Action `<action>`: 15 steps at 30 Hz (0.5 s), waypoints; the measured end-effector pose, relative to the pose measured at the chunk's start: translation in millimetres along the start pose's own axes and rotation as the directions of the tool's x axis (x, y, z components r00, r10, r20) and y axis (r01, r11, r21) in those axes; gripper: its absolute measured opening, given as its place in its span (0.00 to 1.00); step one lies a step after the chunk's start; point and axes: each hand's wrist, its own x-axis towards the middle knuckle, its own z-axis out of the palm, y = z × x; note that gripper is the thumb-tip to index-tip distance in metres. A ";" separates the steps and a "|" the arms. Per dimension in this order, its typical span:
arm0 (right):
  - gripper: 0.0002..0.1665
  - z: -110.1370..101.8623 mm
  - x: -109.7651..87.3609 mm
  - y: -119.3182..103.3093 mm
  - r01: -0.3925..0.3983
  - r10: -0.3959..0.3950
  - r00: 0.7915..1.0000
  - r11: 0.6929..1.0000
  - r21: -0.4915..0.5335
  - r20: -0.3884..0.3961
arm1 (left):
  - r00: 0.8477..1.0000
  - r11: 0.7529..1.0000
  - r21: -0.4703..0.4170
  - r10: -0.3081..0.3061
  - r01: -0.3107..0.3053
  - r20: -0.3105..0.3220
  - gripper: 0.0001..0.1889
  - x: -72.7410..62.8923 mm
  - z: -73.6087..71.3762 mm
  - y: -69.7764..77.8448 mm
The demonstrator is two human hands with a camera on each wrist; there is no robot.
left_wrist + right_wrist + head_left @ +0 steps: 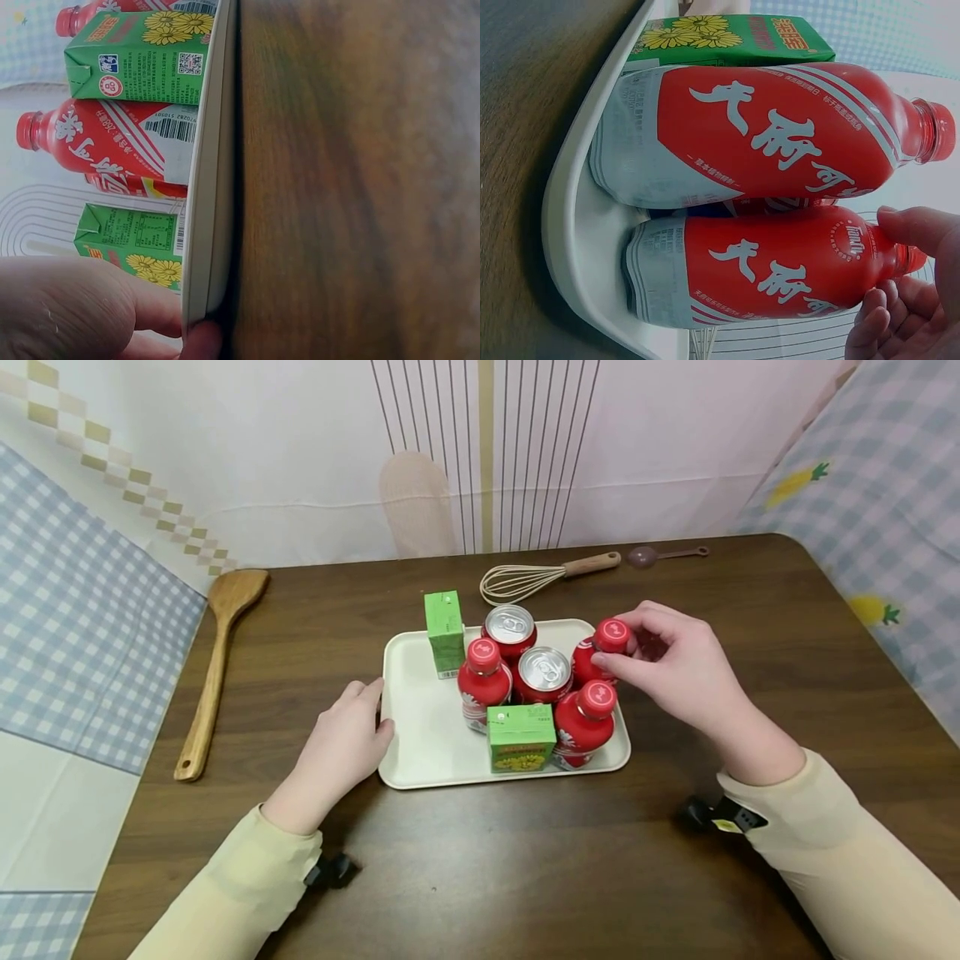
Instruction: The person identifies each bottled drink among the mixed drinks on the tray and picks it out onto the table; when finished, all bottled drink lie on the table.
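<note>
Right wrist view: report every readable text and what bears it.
"天府可…": red-and-silver plastic bottle in the right hand.
"天府可…": second red plastic bottle, beside it.
"草本植物精制": the second bottle.
Too small or blurred: lettering on green rectangular carton, remaining print.

Can lids (543, 669) look shiny metal, the tray (420, 727) smooth plastic, the spatula (216, 670) wooden.

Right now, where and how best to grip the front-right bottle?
Probably by the neck, from the right, over the tray rim: the front-right bottle stands upright and narrows below its cap, the front carton crowds its left, and the right hand holds the rear bottle.
</note>
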 end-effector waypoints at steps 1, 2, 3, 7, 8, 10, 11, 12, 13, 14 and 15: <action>0.14 0.0 -0.2 0.0 0.000 0.000 1.000 1.000 -0.002 -0.002 | 1.000 1.000 -0.003 -0.001 0.001 0.002 0.27 -0.1 0.2 -0.1; 0.14 -0.1 -0.3 -0.2 0.001 -0.001 1.000 1.000 -0.001 -0.004 | 1.000 1.000 -0.003 -0.003 0.003 0.006 0.27 -0.3 0.2 -0.1; 0.14 -0.1 -0.3 -0.3 0.003 -0.003 1.000 1.000 0.001 -0.006 | 1.000 1.000 -0.002 -0.006 0.006 0.008 0.28 -0.5 0.2 -0.1; 0.14 -2.1 0.9 -1.6 0.016 -0.015 1.000 1.000 0.024 -0.018 | 1.000 1.000 0.001 -0.020 0.020 0.020 0.29 -1.4 -0.5 -0.3; 0.14 -3.3 1.6 -2.0 0.018 -0.017 1.000 0.999 0.032 -0.023 | 1.000 1.000 0.002 -0.022 0.022 0.022 0.29 -1.6 -0.8 -0.2; 0.14 -7.3 3.6 -2.9 0.013 -0.012 0.999 0.999 0.051 -0.038 | 0.999 1.000 -0.002 -0.022 0.022 0.024 0.29 -1.5 -1.1 -0.1; 0.15 -10.0 4.8 -3.0 0.007 -0.004 0.999 0.998 0.066 -0.046 | 0.999 1.000 -0.003 -0.020 0.020 0.025 0.29 -1.3 -1.2 0.0; 0.14 -13.1 6.1 -3.1 0.002 0.002 0.999 0.997 0.078 -0.054 | 1.000 1.000 -0.006 -0.018 0.018 0.024 0.29 -1.0 -1.1 0.2; 0.14 -16.5 7.2 -3.6 -0.005 0.010 0.998 0.996 0.091 -0.061 | 1.000 1.000 -0.009 -0.016 0.016 0.023 0.28 -0.7 -1.2 0.4; 0.14 -19.8 8.8 -3.9 -0.011 0.018 0.997 0.995 0.100 -0.071 | 1.000 1.000 -0.011 -0.014 0.015 0.022 0.28 -0.4 -1.1 0.3; 0.14 -23.0 10.0 -4.1 -0.019 0.028 0.997 0.994 0.109 -0.078 | 1.000 1.000 -0.013 -0.013 0.013 0.021 0.28 -0.1 -0.8 0.2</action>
